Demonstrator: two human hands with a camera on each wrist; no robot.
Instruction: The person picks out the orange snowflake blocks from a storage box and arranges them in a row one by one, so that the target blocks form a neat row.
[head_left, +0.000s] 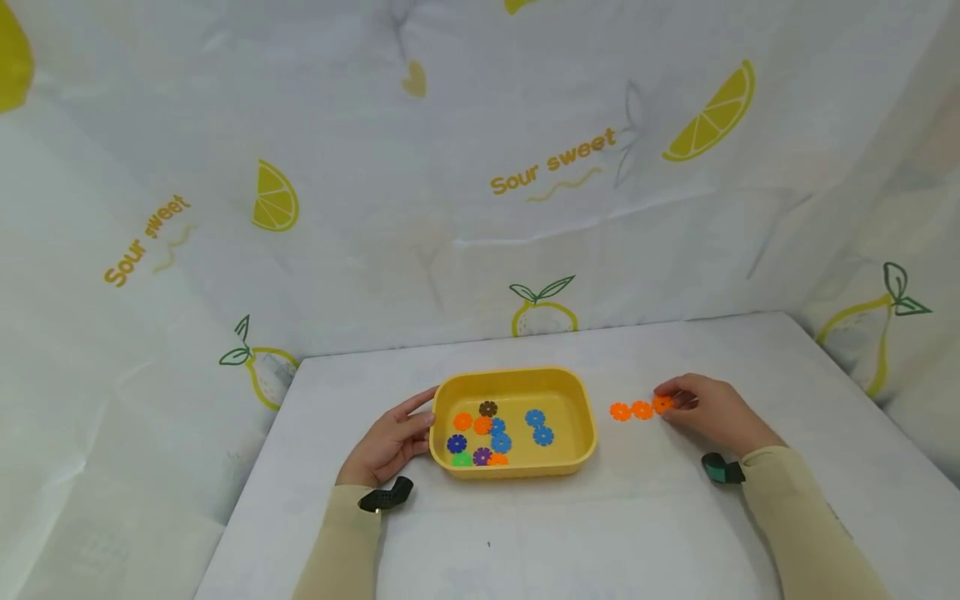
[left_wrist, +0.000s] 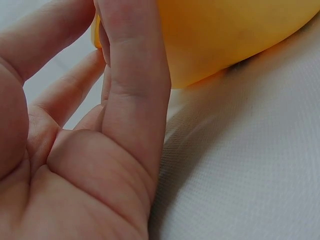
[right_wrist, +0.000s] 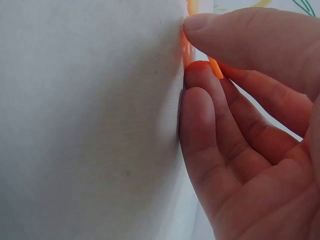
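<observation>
My left hand (head_left: 386, 442) holds the left side of a yellow plastic tray (head_left: 588, 446), its fingers at the rim. The left wrist view shows those fingers against the tray's outer wall (left_wrist: 215, 40). To the tray's right, my right hand (head_left: 708, 408) pinches an orange snowflake disc (head_left: 663, 404) between thumb and fingers, low over the table. Two more orange discs (head_left: 632, 411) continue leftward from it in a row. In the right wrist view, the fingertips (right_wrist: 197, 112) are right at the white tabletop and hide much of the orange plastic (right_wrist: 216, 67).
Inside the tray lie several loose discs: a brown one (head_left: 488, 408), a dark blue one (head_left: 457, 443), a green one (head_left: 462, 459), a purple one (head_left: 482, 456), plus orange and lighter blue ones. White cloth (head_left: 525, 542) covers the table; a lemon-printed curtain (head_left: 390, 275) hangs behind.
</observation>
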